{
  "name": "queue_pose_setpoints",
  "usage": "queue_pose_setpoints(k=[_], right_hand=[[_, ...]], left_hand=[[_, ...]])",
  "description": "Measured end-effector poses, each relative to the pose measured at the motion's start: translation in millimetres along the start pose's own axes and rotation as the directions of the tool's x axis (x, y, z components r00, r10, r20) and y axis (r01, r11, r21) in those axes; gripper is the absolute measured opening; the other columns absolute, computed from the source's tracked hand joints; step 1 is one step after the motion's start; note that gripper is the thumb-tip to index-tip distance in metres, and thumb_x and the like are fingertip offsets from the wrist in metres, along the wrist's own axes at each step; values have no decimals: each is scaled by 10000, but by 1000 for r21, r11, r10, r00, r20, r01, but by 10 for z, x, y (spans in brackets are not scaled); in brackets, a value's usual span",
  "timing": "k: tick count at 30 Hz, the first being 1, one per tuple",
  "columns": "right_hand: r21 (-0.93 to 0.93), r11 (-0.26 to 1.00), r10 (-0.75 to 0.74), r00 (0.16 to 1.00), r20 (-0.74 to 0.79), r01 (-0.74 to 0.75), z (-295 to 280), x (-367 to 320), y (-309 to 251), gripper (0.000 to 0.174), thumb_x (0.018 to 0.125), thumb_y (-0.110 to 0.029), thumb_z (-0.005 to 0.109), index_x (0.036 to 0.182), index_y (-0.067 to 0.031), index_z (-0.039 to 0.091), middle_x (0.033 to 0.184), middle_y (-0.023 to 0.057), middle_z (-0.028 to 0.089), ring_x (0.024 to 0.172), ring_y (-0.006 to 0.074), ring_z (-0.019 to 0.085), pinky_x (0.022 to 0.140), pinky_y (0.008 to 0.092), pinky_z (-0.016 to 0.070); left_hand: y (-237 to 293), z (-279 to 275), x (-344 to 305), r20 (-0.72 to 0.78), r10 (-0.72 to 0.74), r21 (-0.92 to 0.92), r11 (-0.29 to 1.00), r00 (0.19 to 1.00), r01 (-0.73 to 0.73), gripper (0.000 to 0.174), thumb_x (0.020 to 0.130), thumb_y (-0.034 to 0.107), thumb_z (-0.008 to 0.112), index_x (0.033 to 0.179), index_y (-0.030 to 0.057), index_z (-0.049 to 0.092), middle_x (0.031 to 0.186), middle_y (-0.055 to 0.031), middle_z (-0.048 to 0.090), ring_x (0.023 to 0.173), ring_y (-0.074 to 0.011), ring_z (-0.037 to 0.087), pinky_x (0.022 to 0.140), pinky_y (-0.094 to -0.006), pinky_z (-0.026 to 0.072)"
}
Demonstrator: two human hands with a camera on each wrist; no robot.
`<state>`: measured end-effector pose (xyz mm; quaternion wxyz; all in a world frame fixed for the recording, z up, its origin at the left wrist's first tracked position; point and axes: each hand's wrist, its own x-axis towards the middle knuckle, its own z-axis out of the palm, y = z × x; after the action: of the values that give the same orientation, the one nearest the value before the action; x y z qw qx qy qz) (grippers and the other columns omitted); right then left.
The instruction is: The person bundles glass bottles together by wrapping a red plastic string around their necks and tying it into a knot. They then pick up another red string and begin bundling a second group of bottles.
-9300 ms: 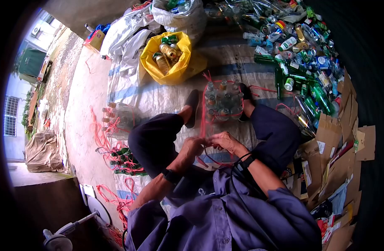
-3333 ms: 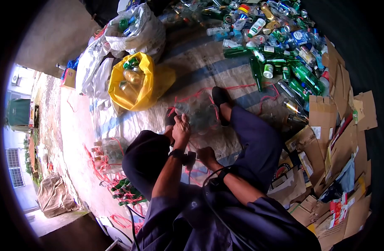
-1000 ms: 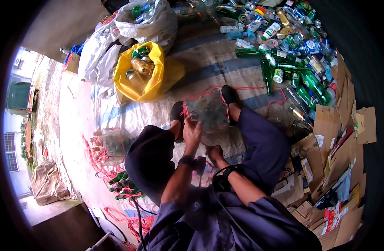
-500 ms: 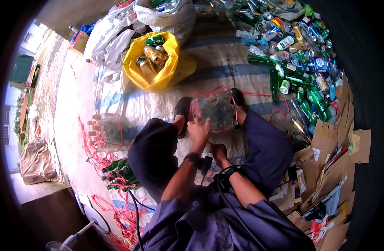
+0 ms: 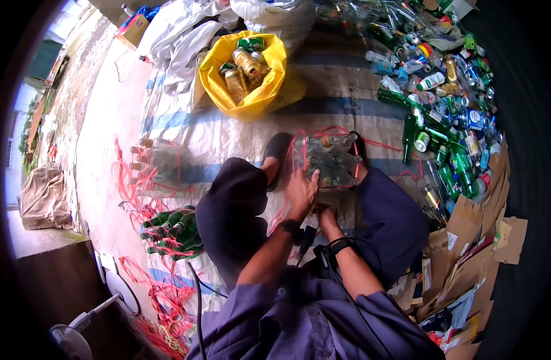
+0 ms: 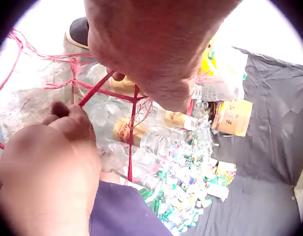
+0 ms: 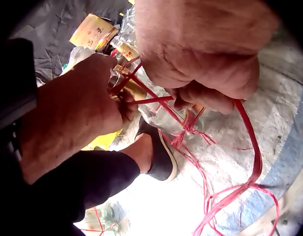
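Observation:
A bundle of clear glass bottles (image 5: 323,161) stands between the person's feet, bound with pink string (image 7: 159,100). At the bundle's near left corner my left hand (image 5: 302,192) holds the string against the bottles, its thumb over the bottle tops in the head view. My right hand (image 5: 327,219), just nearer the body, grips the same string in curled fingers. Between the two hands the string runs straight in both wrist views, and a loose tail (image 7: 254,162) hangs from my right hand. A knotted tuft (image 7: 188,127) shows beside the bundle. My left palm hides part of the bundle's side.
Left of the knee lie a tied bundle of clear bottles (image 5: 161,165) and one of green bottles (image 5: 176,231). Loose pink string (image 5: 167,300) is heaped nearby. A yellow bag (image 5: 215,57) of cans stands ahead. Mixed bottles (image 5: 443,132) and flattened cardboard (image 5: 461,252) line the right.
Earlier both hands worked the string together in front of the bundle; then my left hand moved onto its near left corner. Over the last second the head view shifts while both hands stay by the bundle.

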<state>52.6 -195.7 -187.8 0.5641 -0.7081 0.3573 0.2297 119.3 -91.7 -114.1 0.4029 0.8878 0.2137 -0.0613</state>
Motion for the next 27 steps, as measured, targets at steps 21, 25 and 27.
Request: queue_pose_setpoints(k=[21,25,27], right_hand=[[66,993,-96,995,-36,99,4,-29,-266,362,809,-424,662,870,-68,637,637,51,540,469,161,457,436,338,321],[-203,976,78,997,-17,-79,-34,-157,-439,281,892,-216,569,1105,-65,672,884,72,666,721,174,612,648,327,485],[-309,949,-60,998,10,60,-45,-62,-287,278,900,-205,552,1098,-51,671,865,74,663,715,184,613,636,326,483]], left_hand=[[-135,-188,-103,147,63,-315,949,987,-14,491,884,408,596,1126,-18,632,981,-198,699,959,-323,671,840,-379,499],[-61,-254,-128,128,64,-275,961,990,-27,455,890,405,585,1108,10,642,1000,-203,693,983,-344,659,853,-393,493],[-13,-300,-138,170,27,-254,967,985,17,460,896,409,573,1099,2,640,1006,-204,692,991,-353,653,868,-407,486]])
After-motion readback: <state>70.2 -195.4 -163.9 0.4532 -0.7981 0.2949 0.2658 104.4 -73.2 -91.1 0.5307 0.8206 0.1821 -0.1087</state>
